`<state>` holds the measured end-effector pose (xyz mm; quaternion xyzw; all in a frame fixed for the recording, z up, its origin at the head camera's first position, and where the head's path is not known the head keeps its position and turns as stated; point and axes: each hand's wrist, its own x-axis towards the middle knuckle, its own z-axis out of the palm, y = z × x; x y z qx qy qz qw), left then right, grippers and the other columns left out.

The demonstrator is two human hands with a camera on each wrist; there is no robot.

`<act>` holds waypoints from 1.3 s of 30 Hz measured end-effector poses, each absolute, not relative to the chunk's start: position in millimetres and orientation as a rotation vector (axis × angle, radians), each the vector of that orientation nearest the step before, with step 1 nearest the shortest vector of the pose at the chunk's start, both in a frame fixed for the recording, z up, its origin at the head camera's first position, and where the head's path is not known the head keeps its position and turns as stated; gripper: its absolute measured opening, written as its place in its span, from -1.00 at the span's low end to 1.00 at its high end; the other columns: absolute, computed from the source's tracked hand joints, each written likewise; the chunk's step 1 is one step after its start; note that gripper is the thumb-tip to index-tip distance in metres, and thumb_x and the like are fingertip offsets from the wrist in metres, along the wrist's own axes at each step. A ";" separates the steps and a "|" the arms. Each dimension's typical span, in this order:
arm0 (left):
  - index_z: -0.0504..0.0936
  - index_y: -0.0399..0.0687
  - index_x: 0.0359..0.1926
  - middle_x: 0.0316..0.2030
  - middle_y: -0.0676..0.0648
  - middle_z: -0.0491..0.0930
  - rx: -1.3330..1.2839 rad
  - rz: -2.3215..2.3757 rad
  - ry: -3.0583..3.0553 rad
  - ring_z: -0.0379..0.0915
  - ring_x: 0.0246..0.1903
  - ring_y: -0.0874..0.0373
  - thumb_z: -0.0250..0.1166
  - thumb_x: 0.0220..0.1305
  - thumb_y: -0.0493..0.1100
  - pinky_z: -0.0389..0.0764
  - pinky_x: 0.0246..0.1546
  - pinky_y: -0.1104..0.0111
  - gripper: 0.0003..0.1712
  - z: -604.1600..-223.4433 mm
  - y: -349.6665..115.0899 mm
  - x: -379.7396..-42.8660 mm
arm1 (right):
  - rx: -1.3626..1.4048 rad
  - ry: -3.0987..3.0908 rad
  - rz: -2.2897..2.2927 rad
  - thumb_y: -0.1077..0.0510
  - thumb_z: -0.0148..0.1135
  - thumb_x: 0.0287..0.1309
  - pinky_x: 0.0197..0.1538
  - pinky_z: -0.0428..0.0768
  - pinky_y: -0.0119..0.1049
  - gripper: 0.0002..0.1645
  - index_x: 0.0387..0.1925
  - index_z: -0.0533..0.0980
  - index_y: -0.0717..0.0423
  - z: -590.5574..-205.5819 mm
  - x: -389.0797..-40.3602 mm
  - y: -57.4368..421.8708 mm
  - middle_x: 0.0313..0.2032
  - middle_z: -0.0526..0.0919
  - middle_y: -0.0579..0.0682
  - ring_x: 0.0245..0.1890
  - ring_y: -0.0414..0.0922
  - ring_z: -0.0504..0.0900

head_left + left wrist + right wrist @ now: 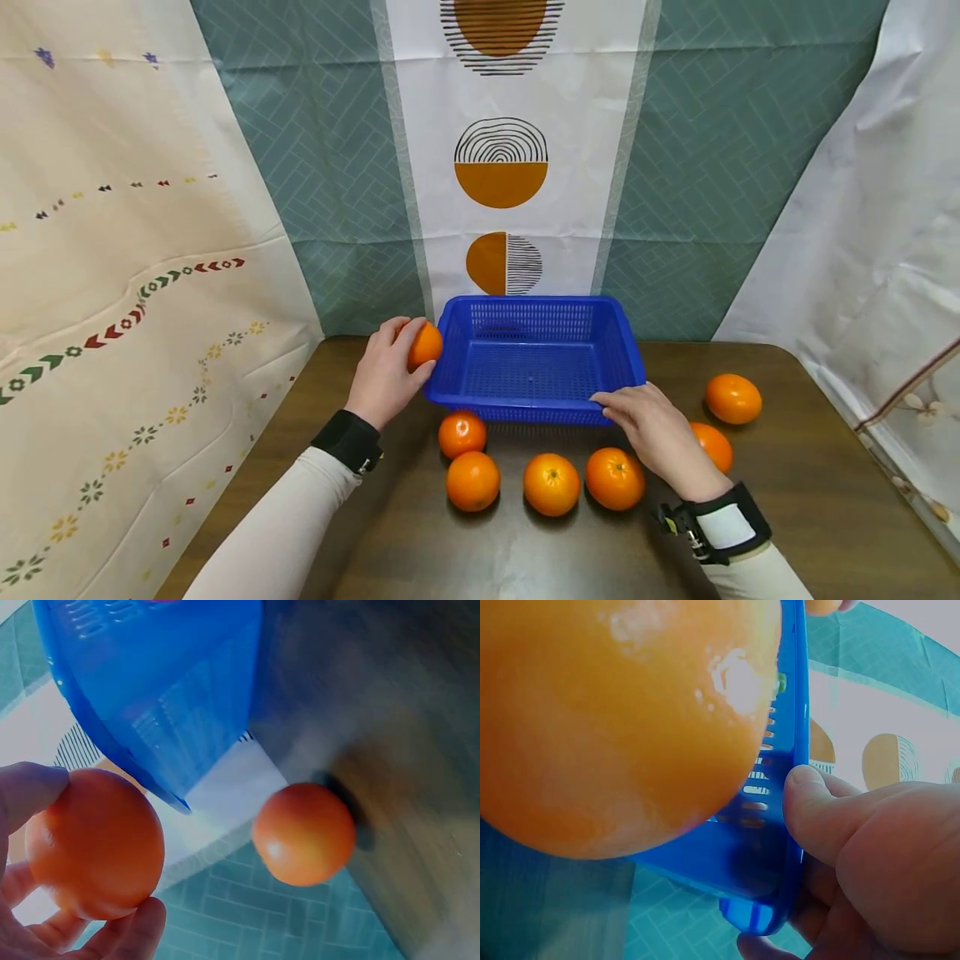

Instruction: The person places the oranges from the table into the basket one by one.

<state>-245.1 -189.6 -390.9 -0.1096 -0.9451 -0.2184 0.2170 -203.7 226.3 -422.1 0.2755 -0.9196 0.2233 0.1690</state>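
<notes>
An orange (426, 346) is held in my left hand (386, 375), raised beside the left rim of the blue plastic basket (540, 408). In the left wrist view, thumb and fingers curl round this orange (97, 844), close to the basket's edge. My right hand (652, 421) grips the basket's near right corner. Seen from the right wrist, the thumb lies on the rim (799, 735) with fingers behind the wall. The basket's visible floor is bare. A large orange (622, 720) hides part of the basket in that view.
In front of the basket lie several oranges, among them one at left (462, 434) and one at centre (551, 484). To the right, another orange (733, 398) lies beyond one partly hidden by my right forearm (711, 446). A patterned curtain (360, 167) hangs behind the table.
</notes>
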 end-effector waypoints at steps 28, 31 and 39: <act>0.48 0.00 0.59 0.43 -0.31 0.44 -0.428 -0.524 -2.781 0.45 0.33 -0.33 0.54 0.45 -0.01 0.60 0.29 -0.18 -0.21 -383.5 -150.9 -270.7 | 0.745 -2.644 0.641 0.30 0.44 0.42 0.47 0.43 0.33 -0.68 0.15 0.78 0.06 -428.6 -198.9 222.5 -0.06 0.86 -0.02 0.05 0.10 0.74; 0.49 0.01 0.58 0.42 -0.30 0.45 -0.430 -0.518 -2.801 0.45 0.32 -0.33 0.53 0.45 -0.01 0.62 0.27 -0.16 -0.23 -380.9 -148.6 -276.5 | 0.745 -2.640 0.635 0.31 0.44 0.42 0.49 0.39 0.35 -0.67 0.15 0.78 0.07 -427.4 -200.5 223.1 -0.07 0.86 -0.01 0.05 0.11 0.74; 0.47 0.01 0.60 0.42 -0.28 0.47 -0.439 -0.449 -2.874 0.46 0.32 -0.29 0.51 0.47 0.01 0.59 0.30 -0.14 -0.22 -374.4 -139.6 -290.2 | 0.743 -2.629 0.627 0.31 0.44 0.42 0.50 0.38 0.37 -0.68 0.13 0.79 0.06 -425.1 -201.3 224.6 -0.07 0.86 -0.02 0.05 0.10 0.74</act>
